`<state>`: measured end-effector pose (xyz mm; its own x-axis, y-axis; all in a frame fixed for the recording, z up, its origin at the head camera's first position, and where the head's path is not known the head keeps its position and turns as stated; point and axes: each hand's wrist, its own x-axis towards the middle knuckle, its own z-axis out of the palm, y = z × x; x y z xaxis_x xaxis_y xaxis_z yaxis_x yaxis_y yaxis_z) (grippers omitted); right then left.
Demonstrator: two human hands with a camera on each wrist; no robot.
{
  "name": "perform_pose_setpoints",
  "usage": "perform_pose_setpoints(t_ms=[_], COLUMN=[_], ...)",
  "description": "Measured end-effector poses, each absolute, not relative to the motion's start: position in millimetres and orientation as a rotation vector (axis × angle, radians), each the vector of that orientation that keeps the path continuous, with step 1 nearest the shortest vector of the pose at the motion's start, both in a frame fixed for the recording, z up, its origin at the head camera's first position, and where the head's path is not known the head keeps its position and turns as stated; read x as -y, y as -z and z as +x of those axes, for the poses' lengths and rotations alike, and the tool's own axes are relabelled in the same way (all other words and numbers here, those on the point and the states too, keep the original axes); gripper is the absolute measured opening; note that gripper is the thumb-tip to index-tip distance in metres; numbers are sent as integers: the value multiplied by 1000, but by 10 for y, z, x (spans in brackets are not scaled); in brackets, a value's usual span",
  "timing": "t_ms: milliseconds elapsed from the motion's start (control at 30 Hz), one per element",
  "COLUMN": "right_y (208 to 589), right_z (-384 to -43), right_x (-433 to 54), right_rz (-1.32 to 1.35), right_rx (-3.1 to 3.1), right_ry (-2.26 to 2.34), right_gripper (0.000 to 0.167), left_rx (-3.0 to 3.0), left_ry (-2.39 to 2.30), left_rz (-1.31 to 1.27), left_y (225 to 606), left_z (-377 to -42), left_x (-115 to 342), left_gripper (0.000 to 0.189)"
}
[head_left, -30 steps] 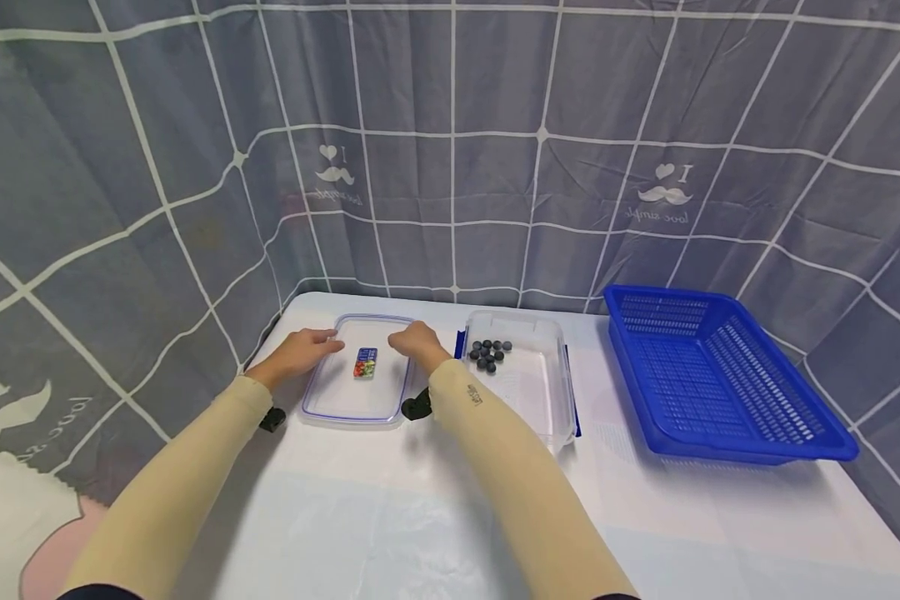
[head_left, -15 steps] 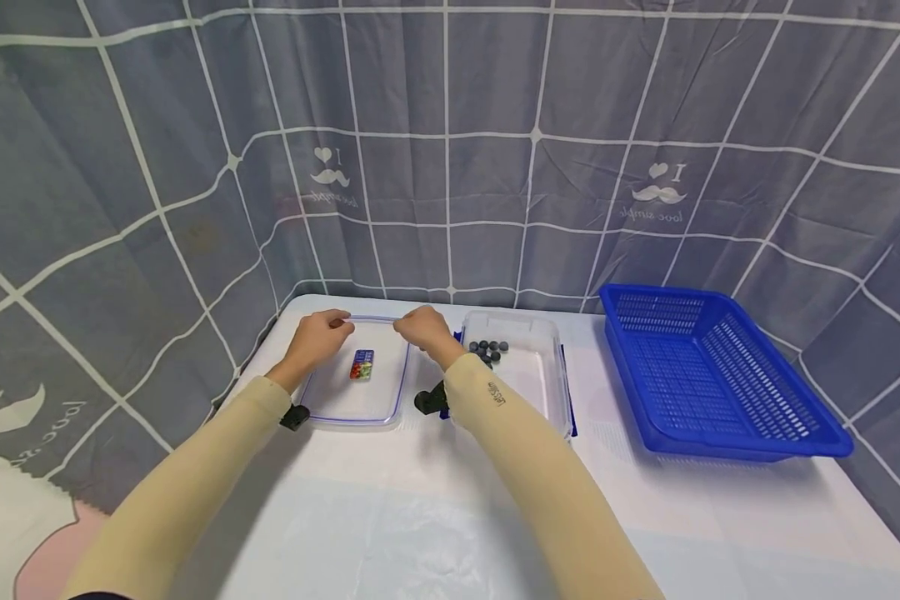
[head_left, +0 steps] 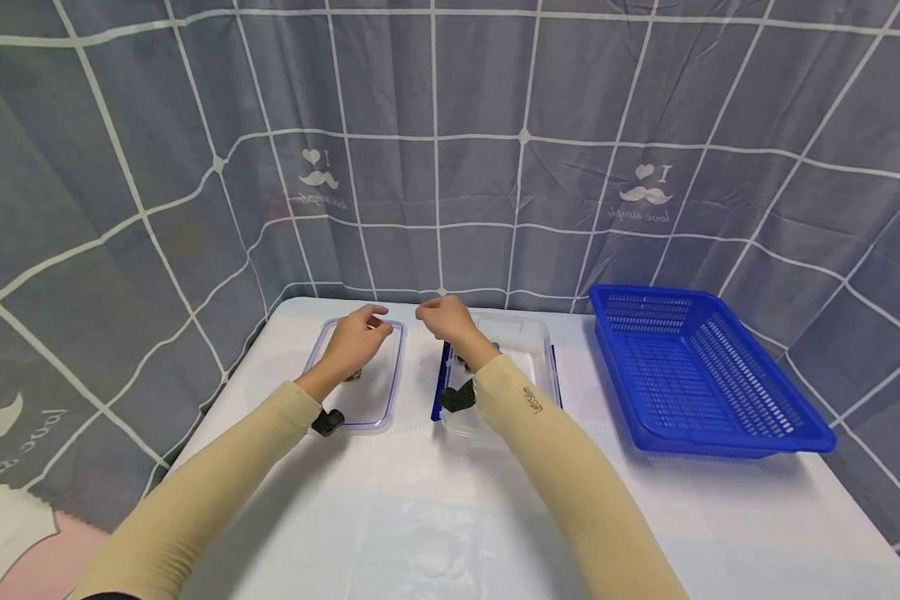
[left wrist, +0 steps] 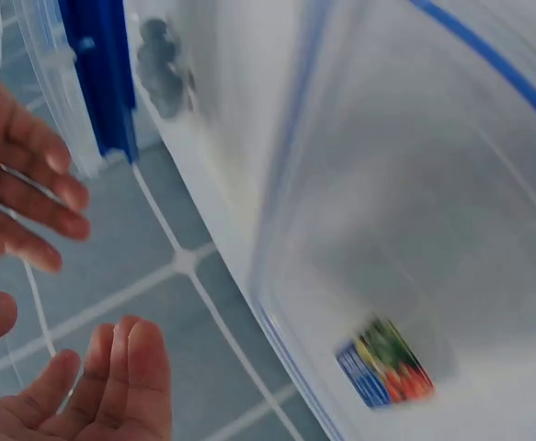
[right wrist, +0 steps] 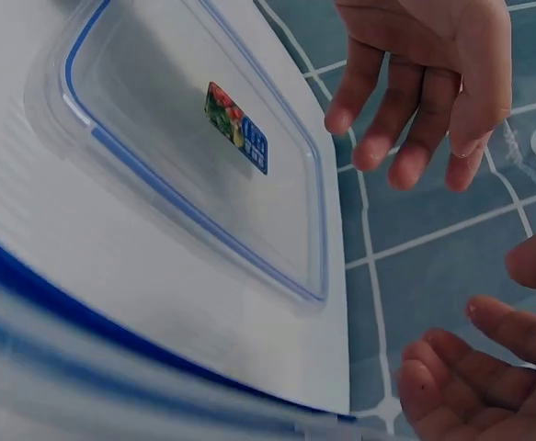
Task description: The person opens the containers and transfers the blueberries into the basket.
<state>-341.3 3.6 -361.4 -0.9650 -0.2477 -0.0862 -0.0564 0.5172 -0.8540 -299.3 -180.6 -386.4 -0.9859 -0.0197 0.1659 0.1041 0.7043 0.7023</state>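
My left hand [head_left: 356, 340] is over the far part of a clear lid [head_left: 367, 408] with a blue seal, which lies flat on the table. Its fingers are spread loosely with nothing between them, as the left wrist view shows. The hand partly hides the lid's colourful label [right wrist: 237, 127]. My right hand [head_left: 450, 321] hovers near the far left corner of a clear box [head_left: 549, 337], fingers loosely bent and holding nothing. Dark round pieces resembling blueberries [left wrist: 160, 69] lie inside that box, mostly hidden by the right hand and forearm in the head view.
A large blue slotted basket [head_left: 690, 367] stands at the right of the white table [head_left: 420, 508]. Blue side clips [head_left: 441, 382] hang along the box. A grey grid-patterned curtain [head_left: 480, 183] closes off the back and sides.
Both hands have left the lid's edges and moved to the right, the left now above the lid, the right beside the box. The head view has turned slightly right.
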Motion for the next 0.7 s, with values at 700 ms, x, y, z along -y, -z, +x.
perform_pose_setpoints(t_ms=[700], right_y=[3645], right_z=[-3482], right_x=[-686], right_rz=[-170], right_rx=[-2362], right_ry=[1849], right_gripper=[37], left_rx=[2605], left_ry=[1542], left_rz=[-195], left_y=[3924], left_z=[-2990], left_x=[1071], left_gripper=[46])
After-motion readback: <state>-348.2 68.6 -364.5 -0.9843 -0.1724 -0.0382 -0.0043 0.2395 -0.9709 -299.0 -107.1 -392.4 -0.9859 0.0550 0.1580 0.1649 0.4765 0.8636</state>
